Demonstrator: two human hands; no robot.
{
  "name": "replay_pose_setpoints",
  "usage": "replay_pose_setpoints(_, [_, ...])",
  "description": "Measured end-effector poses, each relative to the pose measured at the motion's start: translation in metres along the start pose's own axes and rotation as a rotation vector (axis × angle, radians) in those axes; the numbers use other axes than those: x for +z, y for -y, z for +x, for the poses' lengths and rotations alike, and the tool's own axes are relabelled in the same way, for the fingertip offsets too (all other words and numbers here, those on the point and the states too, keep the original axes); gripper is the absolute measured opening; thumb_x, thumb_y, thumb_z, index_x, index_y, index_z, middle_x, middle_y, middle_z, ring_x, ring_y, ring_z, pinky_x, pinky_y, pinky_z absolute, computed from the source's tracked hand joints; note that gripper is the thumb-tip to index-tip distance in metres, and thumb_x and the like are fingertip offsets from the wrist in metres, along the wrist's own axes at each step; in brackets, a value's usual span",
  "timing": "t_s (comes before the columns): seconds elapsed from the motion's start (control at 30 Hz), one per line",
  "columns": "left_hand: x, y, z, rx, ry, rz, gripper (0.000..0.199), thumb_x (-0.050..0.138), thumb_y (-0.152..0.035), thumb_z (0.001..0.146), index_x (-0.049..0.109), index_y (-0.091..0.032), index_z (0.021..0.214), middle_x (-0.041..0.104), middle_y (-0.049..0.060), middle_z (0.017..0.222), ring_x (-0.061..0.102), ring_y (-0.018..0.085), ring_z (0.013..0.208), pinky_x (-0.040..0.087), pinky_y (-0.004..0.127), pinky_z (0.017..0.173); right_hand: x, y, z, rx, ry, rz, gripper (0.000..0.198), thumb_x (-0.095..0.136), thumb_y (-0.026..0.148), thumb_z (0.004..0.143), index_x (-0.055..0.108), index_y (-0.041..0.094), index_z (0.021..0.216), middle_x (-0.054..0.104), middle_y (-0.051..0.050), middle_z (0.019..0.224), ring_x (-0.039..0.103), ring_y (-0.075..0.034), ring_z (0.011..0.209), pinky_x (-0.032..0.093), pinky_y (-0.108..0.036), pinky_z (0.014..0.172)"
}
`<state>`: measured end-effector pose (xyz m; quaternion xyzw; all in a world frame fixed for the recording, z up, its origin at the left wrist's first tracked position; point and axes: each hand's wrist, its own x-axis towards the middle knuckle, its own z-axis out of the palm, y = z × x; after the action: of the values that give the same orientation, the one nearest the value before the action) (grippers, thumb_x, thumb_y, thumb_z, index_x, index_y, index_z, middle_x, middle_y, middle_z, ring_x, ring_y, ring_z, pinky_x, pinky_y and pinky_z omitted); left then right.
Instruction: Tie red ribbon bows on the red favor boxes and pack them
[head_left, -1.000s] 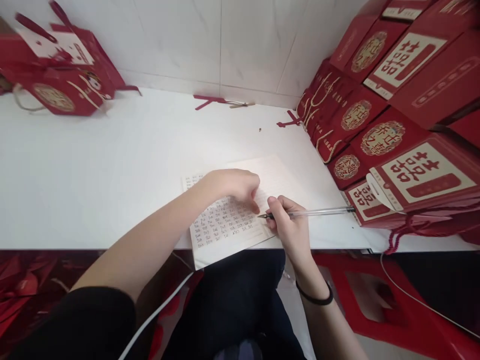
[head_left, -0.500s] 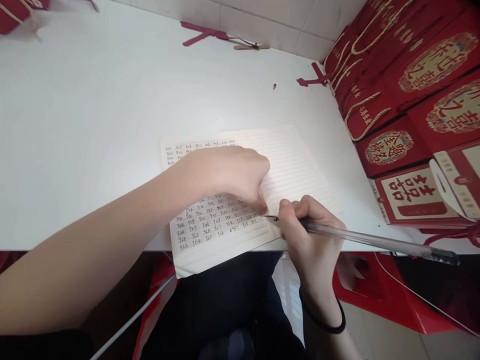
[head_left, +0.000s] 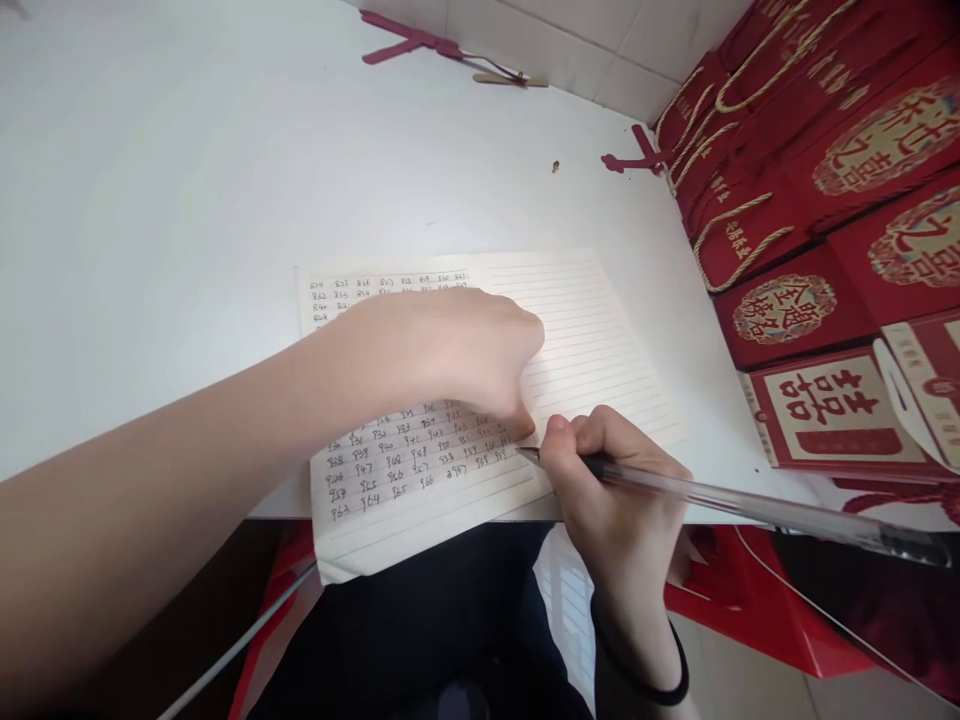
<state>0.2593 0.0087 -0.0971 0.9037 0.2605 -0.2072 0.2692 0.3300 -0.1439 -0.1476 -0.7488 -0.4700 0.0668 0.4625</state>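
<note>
An open lined notebook (head_left: pixel 390 540) lies near the table's front edge, its left page filled with rows of handwritten numbers and its right page blank where visible. Across the left page rests my left hand (head_left: pixel 480 345), fingers curled under and thumb pointing down, holding the notebook down; its fingertips are hidden. My right hand (head_left: pixel 619 480) pinches a clear pen with a black grip (head_left: pixel 750 500) between thumb and fingers. The pen's tip is at the right end of the lowest written rows, close to my left thumb. Whether the tip touches the paper is hard to tell.
Red gift bags (head_left: pixel 810 230) with rope handles and gold lettering are stacked along the right. Dark red ribbon strips (head_left: pixel 412 40) lie by the tiled wall, with a small brown speck (head_left: pixel 556 166) on the white table (head_left: pixel 187 180). A red stool (head_left: pixel 757 600) stands below.
The view has shifted slightly, so the notebook appears lower and further left. Both hands keep nearly the same pose, and the pen tip stays by the end of the lowest rows.
</note>
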Motion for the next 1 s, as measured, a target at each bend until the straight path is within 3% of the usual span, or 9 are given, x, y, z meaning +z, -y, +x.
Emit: replay_pose_setpoints(1.0, [0.0005, -0.0018, 0.0011, -0.001, -0.019, -0.012, 0.025, 0.064, -0.041, 0.056, 0.063, -0.021, 0.071, 0.047, 0.002, 0.056, 0.054, 0.023, 0.069, 0.033, 0.031, 0.059, -0.0004, -0.0002, 0.0007, -0.034, -0.022, -0.011, 0.035, 0.055, 0.009, 0.077, 0.031, 0.016, 0.053, 0.027, 0.008, 0.047, 0.024, -0.005, 0.043, 0.023, -0.016, 0.039])
